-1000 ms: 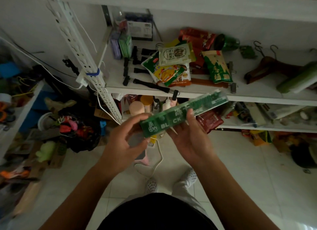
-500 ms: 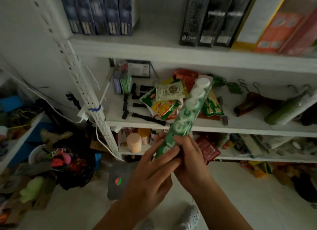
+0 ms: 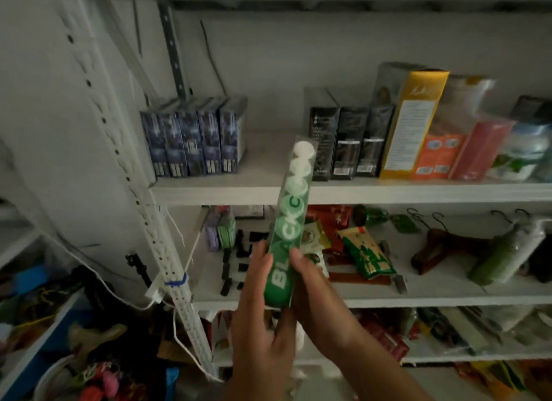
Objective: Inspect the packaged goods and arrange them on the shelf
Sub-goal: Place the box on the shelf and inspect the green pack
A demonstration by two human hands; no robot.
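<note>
gripping green tube pack [image 3: 291, 221] at its lower end, left hand [image 3: 260, 314] and right hand [image 3: 318, 305] hold it tilted before white shelf [image 3: 224, 189] — right fingers hidden behind it; light dim, lower clutter [image 3: 89, 326] blurred.

The scene is dim and flat, lit softly and evenly, with no hard-edged shadows. The recesses beneath the shelf boards [image 3: 215, 188] are darkest, and the white wall reads grey. Slight motion blur softens everything. Fine print on the boxes [image 3: 412, 131] is unreadable, while the large white letters on the green tube [image 3: 291, 230] are legible. The left hand [image 3: 263, 326] and right hand [image 3: 316, 296] look dark and low in contrast. The wide lens bows the perforated upright [image 3: 143, 209] and smears the floor clutter [image 3: 59, 311] at lower left.
</note>
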